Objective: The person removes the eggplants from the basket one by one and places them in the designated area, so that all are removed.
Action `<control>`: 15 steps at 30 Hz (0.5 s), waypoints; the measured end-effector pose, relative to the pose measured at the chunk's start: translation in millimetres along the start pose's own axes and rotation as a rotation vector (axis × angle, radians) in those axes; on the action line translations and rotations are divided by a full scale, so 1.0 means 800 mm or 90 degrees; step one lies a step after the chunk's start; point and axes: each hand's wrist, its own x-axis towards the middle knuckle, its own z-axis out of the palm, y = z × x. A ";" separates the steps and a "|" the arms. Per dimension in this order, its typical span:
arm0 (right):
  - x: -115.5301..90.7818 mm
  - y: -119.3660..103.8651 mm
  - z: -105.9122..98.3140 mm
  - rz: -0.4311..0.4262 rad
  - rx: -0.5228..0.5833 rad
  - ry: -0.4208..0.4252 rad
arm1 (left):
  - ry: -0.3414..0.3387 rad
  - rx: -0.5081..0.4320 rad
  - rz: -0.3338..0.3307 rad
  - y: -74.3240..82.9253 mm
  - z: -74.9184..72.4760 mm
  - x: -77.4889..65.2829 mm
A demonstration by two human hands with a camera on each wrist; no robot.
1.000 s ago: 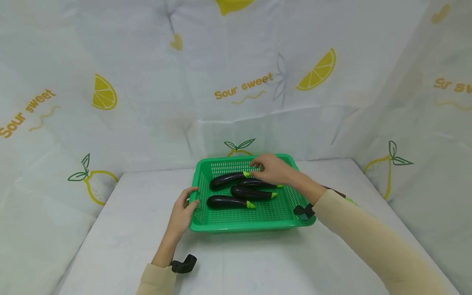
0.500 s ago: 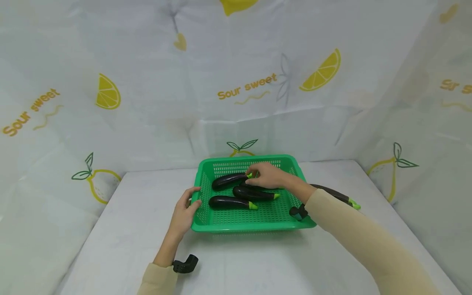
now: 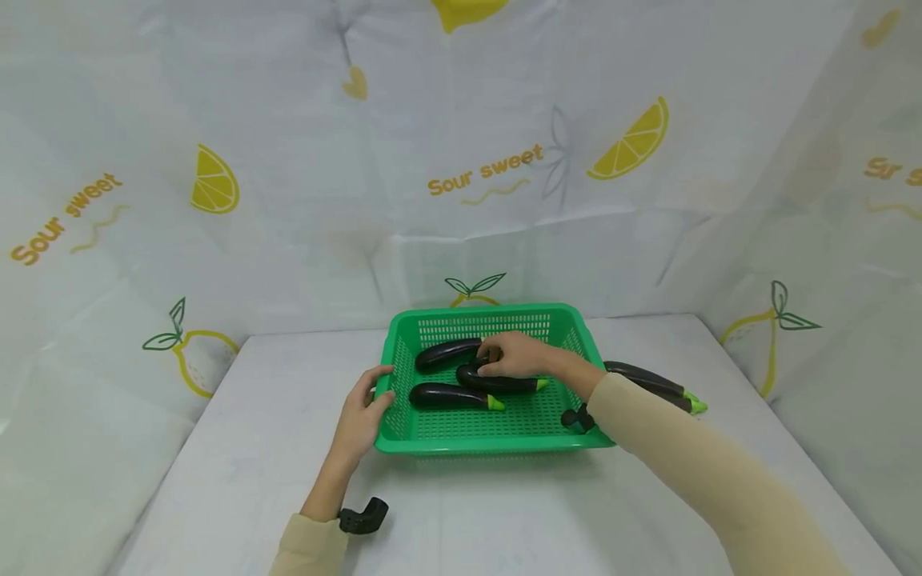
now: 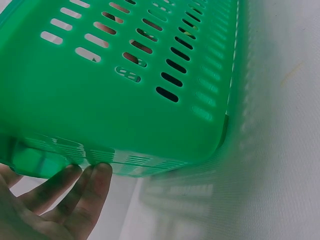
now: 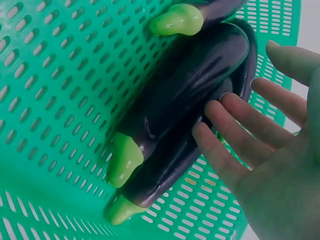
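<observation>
A green slotted basket point(image 3: 504, 440) sits on the white table with several dark eggplants in it, their stem caps bright green. My left hand point(image 3: 356, 420) grips the basket's left rim; in the left wrist view its fingers point(image 4: 92, 197) press against the outer wall. Over the middle of the basket, my right hand point(image 3: 517, 354) reaches down among the eggplants, partly covering one. From the right wrist view, its loosely straight fingers point(image 5: 245, 127) lie right at an eggplant point(image 5: 172, 155) beside another eggplant point(image 5: 185, 80), thumb apart. One eggplant point(image 3: 448, 396) lies nearer the front.
Outside the basket, two eggplants point(image 3: 644, 376) lie on the table at the right, partly behind the right sleeve point(image 3: 691, 456). A white sheet point(image 3: 302, 264) printed with lemons hangs behind and along both sides. Another eggplant point(image 3: 442, 354) lies at the basket's back left.
My right hand has come down and toward me, from above the back eggplants to the middle ones. More of the eggplants outside the basket shows. My left hand stays on the rim.
</observation>
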 end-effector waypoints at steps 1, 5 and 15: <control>0.001 0.001 0.001 0.002 0.000 -0.004 | -0.001 -0.001 0.000 0.000 0.000 0.000; 0.002 0.004 0.003 0.002 -0.001 -0.028 | 0.000 -0.002 0.000 0.000 0.001 0.000; -0.001 0.002 0.006 0.034 -0.021 -0.063 | 0.007 -0.003 0.001 -0.001 0.002 -0.001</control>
